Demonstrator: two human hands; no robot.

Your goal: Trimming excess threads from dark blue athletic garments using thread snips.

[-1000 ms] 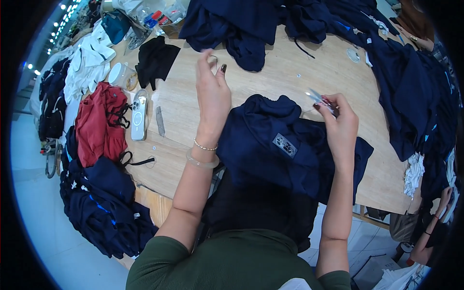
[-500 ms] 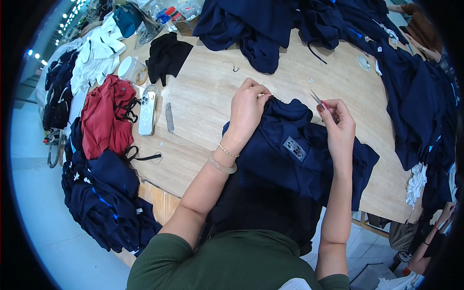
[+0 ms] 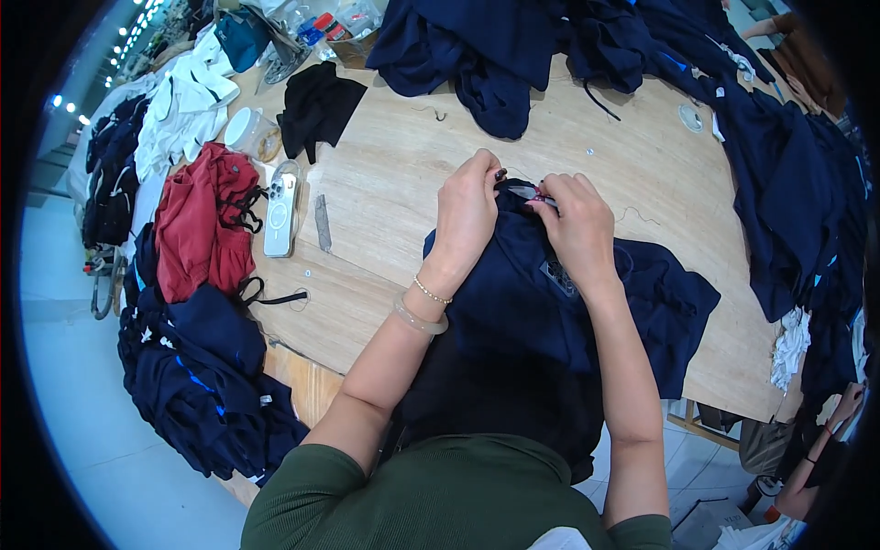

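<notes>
Navy garment (image 3: pixel 550 339) spread on wooden table (image 3: pixel 394 174), draped over near edge toward body. Left hand (image 3: pixel 467 215) curled, fingers pinching garment's top edge. Right hand (image 3: pixel 577 225) closed just beside, gripping same edge around small slim tool (image 3: pixel 536 194), mostly hidden. Left of garment: phone (image 3: pixel 280 209) flat on table, grey strip (image 3: pixel 323 222) beside it, red clothing (image 3: pixel 197 225) further out. Beyond garment: black cloth (image 3: pixel 316 105), dark navy heap (image 3: pixel 477 46).
</notes>
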